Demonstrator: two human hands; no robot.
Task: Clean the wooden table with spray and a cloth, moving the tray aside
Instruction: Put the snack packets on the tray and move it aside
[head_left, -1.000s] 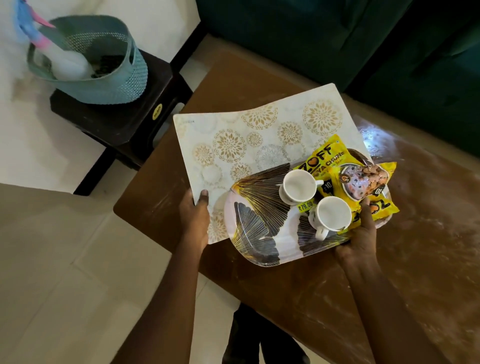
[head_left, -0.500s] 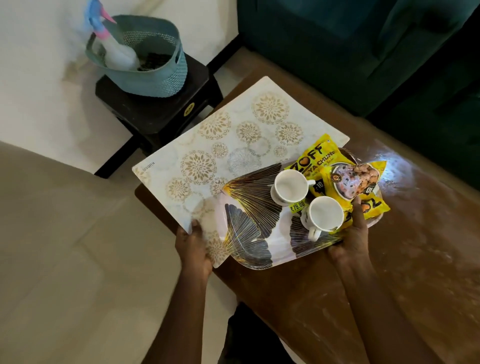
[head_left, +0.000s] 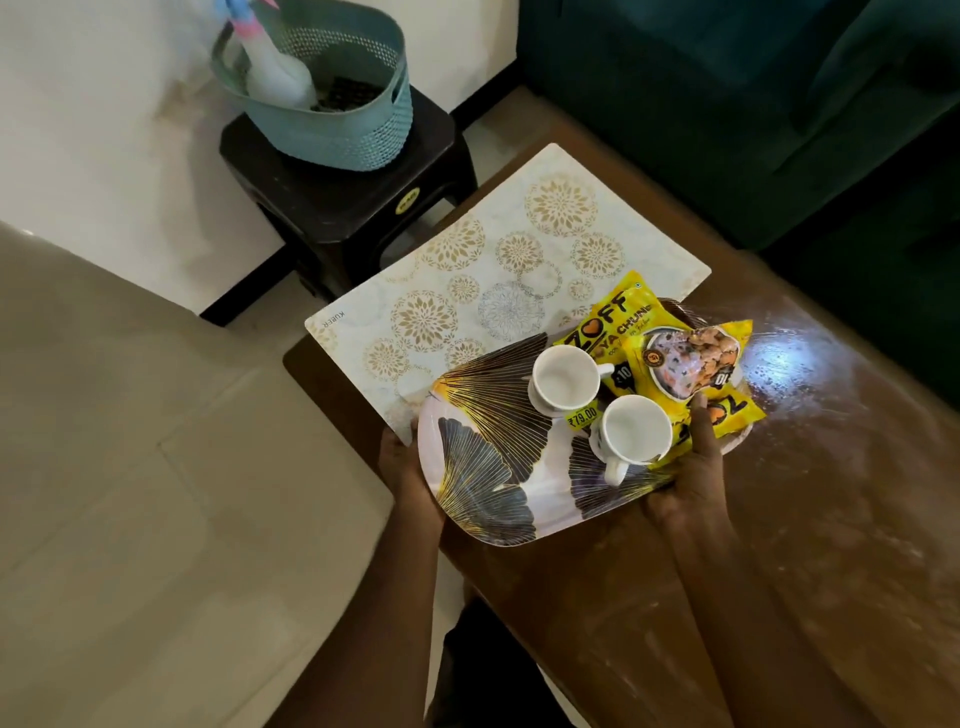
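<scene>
White tray; 2 cups; snack packets

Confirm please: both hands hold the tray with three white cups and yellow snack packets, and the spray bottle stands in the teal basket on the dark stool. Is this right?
Not quite. The head view shows two white cups, not three. Otherwise correct: the left hand and right hand hold the tray with the yellow snack packets, and the spray bottle stands in the teal basket on the dark stool.

leaf-patterned tray, over wooden table
</scene>
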